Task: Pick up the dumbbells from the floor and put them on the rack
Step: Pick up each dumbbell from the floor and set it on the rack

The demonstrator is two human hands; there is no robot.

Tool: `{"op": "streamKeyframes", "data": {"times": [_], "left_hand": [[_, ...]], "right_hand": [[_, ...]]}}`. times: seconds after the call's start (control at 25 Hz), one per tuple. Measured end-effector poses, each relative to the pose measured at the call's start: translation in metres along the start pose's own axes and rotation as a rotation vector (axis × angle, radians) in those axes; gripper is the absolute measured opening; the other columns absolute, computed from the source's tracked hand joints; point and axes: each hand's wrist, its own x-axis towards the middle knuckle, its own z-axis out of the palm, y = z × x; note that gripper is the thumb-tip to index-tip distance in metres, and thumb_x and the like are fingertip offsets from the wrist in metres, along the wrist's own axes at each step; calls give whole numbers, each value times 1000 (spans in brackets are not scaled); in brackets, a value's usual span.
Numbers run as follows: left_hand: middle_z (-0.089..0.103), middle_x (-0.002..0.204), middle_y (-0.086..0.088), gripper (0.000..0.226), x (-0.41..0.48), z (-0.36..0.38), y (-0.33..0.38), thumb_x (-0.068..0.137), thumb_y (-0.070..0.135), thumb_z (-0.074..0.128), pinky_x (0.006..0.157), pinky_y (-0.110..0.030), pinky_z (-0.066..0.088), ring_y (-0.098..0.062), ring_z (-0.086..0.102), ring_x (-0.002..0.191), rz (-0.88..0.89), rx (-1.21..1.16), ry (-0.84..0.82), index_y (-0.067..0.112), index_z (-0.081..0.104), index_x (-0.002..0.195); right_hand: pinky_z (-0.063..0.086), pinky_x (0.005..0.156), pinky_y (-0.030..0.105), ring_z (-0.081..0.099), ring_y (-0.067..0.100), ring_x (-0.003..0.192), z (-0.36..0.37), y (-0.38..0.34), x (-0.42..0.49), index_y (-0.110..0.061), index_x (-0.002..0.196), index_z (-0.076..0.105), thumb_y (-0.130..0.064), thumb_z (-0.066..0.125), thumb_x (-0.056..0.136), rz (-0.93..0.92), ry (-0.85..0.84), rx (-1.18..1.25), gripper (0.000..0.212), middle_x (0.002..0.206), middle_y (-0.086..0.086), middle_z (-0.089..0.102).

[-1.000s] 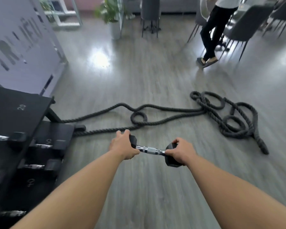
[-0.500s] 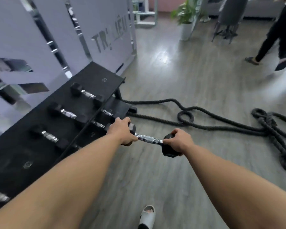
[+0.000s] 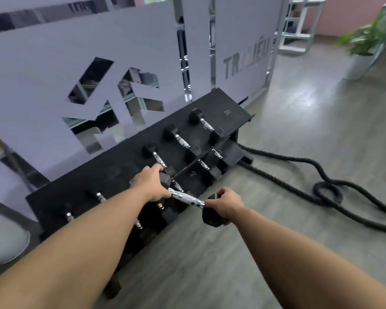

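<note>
I hold one black hex dumbbell (image 3: 186, 198) with a chrome handle in the air, level, in front of the rack. My left hand (image 3: 151, 183) grips its left head, my right hand (image 3: 226, 204) grips its right head. The dumbbell hangs over the front edge of the black two-tier rack (image 3: 120, 166), which slants from lower left to upper right. Several dumbbells (image 3: 181, 140) lie on the rack's upper shelf, and more (image 3: 206, 165) sit on the lower shelf. My forearms hide part of the lower shelf.
A thick black battle rope (image 3: 325, 192) snakes over the grey wood floor right of the rack. A lilac partition wall (image 3: 42, 70) with cut-out letters stands right behind the rack. A potted plant (image 3: 366, 47) stands at the far right.
The view has swung left and closer to the rack. The dumbbell in both hands has come from over the open floor to the rack's front edge. The walking person is out of view.
</note>
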Motion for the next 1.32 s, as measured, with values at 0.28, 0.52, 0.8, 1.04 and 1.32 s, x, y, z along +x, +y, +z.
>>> {"op": "streamKeyframes", "data": {"times": [0.28, 0.52, 0.8, 1.04, 1.32], "left_hand": [[57, 123, 1, 92, 51, -41, -176, 58, 43, 89, 74, -33, 49, -24, 59, 99, -57, 59, -14, 26, 48, 138], [55, 126, -7, 100, 108, -41, -241, 55, 40, 92, 74, -36, 54, -30, 62, 101, -55, 134, -47, 25, 44, 142], [54, 139, -10, 118, 181, -33, -252, 58, 40, 94, 84, -44, 58, -35, 61, 117, -40, 201, -58, 22, 30, 155], [55, 135, -11, 113, 258, -30, -262, 59, 45, 95, 83, -41, 54, -33, 63, 112, 95, 350, -10, 21, 34, 151], [55, 131, -7, 106, 355, 10, -285, 60, 50, 92, 90, -40, 50, -29, 64, 108, 190, 407, -120, 24, 39, 147]], "right_hand": [[55, 36, 34, 66, 21, 67, 167, -99, 21, -24, 88, 56, -45, 81, 54, 18, -81, 64, 47, 89, 2, 63], [59, 39, 41, 70, 27, 64, 255, -127, 46, -24, 89, 53, -43, 79, 59, 140, -116, 150, 44, 91, 3, 63], [60, 43, 42, 66, 25, 77, 290, -143, 105, -22, 102, 52, -45, 80, 62, 227, -146, 221, 54, 99, 3, 58], [63, 54, 45, 66, 26, 87, 331, -163, 169, -23, 112, 48, -44, 79, 61, 324, -140, 355, 63, 110, 6, 59], [62, 81, 45, 65, 25, 93, 384, -171, 248, -24, 116, 51, -43, 81, 62, 474, -24, 427, 64, 118, 8, 59]]}}
